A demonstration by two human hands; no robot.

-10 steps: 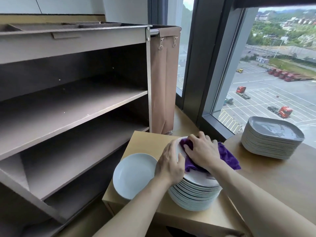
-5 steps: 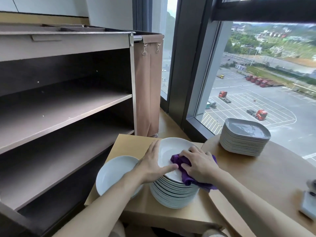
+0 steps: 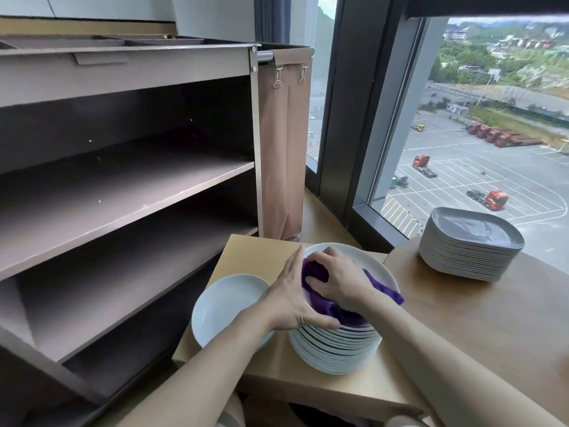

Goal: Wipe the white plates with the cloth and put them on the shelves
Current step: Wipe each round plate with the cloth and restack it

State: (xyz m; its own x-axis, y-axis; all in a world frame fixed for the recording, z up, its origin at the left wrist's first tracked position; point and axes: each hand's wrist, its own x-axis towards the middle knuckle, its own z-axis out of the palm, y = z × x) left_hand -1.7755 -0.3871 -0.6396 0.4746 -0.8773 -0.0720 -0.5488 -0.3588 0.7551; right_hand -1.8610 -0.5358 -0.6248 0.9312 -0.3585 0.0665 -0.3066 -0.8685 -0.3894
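My right hand (image 3: 338,282), fingers curled round the cloth (image 3: 320,303), is rubbing the top plate (image 3: 363,257) of the stack (image 3: 335,352) on the table (image 3: 308,386); my left hand (image 3: 289,300), fingers straight, is bracing its rim against sliding.

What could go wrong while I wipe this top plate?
The right hand presses the purple cloth atop a tall white plate stack; sideways pressure might slide plates, though the left hand steadies the rim. The single plate lies near the edge of the table under the left forearm, so a nudge could knock it off.
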